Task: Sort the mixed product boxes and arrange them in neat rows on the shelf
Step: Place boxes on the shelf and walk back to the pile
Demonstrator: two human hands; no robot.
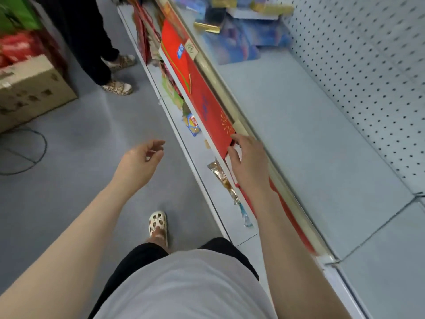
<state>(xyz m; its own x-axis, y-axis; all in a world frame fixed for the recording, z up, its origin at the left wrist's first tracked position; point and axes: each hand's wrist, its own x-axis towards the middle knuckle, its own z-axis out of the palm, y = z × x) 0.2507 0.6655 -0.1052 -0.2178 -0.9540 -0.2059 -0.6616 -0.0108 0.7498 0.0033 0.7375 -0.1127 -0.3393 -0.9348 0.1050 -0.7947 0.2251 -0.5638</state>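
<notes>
Right hand (249, 163) reaches in under the shelf (299, 134) edge, fingers curled onto the near corner of the long red box (197, 93), which lies flat just below that shelf's front lip. Left hand (140, 162) hangs off the shelf, loosely curled, holding nothing.

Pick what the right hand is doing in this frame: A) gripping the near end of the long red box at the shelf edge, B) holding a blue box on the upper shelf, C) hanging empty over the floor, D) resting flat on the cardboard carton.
A: the right hand has its fingers curled on the near end of the long red box at the shelf edge, while the left hand hangs empty over the floor.
</notes>
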